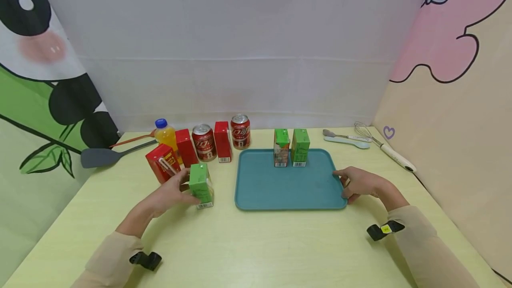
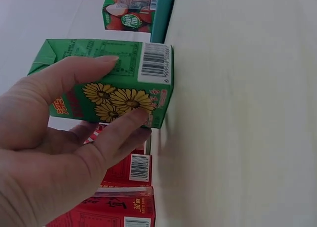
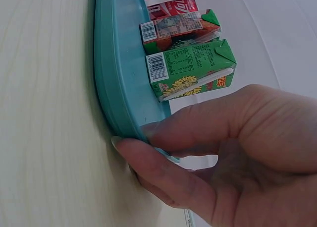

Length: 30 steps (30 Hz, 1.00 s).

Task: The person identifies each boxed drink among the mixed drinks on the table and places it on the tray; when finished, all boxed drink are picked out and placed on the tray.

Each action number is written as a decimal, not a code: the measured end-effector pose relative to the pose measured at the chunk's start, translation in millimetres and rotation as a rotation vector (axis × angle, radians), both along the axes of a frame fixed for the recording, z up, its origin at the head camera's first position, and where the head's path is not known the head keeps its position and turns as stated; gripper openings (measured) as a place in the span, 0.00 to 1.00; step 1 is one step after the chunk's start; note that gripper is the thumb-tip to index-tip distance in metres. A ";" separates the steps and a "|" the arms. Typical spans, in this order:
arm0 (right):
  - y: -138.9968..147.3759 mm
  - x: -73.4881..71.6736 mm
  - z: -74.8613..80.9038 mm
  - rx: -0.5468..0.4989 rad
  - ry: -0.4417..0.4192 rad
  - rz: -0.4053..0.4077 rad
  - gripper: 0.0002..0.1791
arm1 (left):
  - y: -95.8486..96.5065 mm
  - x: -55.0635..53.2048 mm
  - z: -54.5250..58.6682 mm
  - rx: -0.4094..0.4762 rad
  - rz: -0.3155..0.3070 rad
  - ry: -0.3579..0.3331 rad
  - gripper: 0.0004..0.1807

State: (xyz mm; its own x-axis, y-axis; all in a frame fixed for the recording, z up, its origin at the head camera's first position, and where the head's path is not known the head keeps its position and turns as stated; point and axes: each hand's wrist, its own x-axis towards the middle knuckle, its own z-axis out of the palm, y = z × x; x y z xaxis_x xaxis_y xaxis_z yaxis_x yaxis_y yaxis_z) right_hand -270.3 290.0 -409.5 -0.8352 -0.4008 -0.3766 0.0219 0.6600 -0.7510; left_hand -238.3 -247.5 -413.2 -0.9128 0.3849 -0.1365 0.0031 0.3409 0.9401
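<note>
My left hand [image 1: 170, 195] grips a green drink carton [image 1: 201, 184] with yellow flowers printed on it, left of the tray. Thumb and fingers lie on different faces of the carton [image 2: 106, 81] in the left wrist view; whether its base touches the table cannot be told. On the right, my right hand [image 1: 360, 182] pinches the rim of the blue-green tray [image 1: 288, 194] between thumb and fingers. Near the tray's back edge stand two upright cartons: one green with red fruit pictures [image 1: 281, 148], the other green with yellow flowers [image 3: 190, 71].
Left of the tray stand several red cartons [image 1: 186, 148], two red cans [image 1: 240, 131] and an orange drink bottle [image 1: 166, 134] with a blue cap. A grey spatula [image 1: 102, 158] lies at the far left. Back right are a whisk [image 1: 386, 146] and small utensils [image 1: 347, 141].
</note>
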 end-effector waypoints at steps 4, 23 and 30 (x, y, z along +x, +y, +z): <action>0.8 -0.5 0.1 0.003 0.002 0.002 0.46 | 0.3 -0.4 -4.7 0.009 -0.025 0.027 0.51; 0.2 -1.6 1.8 -0.001 -0.005 0.000 0.45 | 10.0 -5.0 -10.4 -0.019 0.015 0.052 0.51; -0.4 -1.0 0.5 -0.008 -0.004 0.004 0.46 | 13.6 -4.1 -6.7 -0.045 0.046 0.069 0.50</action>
